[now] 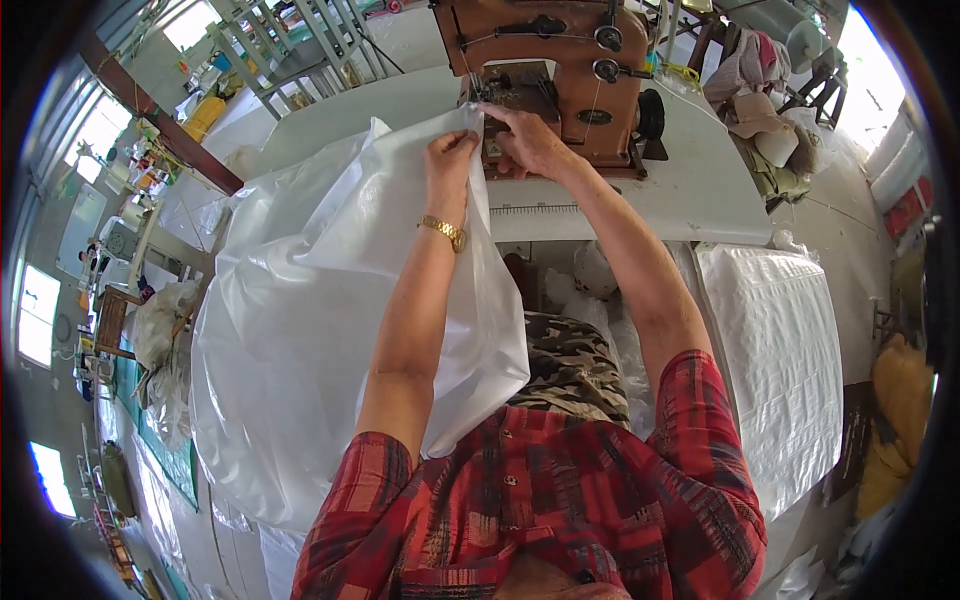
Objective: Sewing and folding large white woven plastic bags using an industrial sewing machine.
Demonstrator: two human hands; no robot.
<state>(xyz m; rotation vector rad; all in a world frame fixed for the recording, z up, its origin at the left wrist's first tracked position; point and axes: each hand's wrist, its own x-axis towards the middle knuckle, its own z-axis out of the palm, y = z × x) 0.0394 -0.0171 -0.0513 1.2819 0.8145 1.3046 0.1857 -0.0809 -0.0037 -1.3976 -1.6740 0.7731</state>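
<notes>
A large white plastic sheet (pixel 330 270) drapes over the left side of the sewing table and down across my lap. My left hand (pixel 450 165), with a gold watch (pixel 443 232) on its wrist, pinches the sheet's right edge. Just beyond it, my right hand (pixel 530 142) reaches in from the right, its fingertips at the sheet's far corner beside the needle area. That hand's grip is partly hidden. A brown industrial sewing machine (pixel 595 110) stands directly ahead of both hands, with pale thread running down its front.
The pale sewing table (pixel 680 205) carries a ruler strip (pixel 535 210) along its front. At my right lies a stack of folded white plastic sheets (pixel 775 350). Behind the table stands a grey metal rack (pixel 290 65). A cap (pixel 762 125) and cloths hang at the far right.
</notes>
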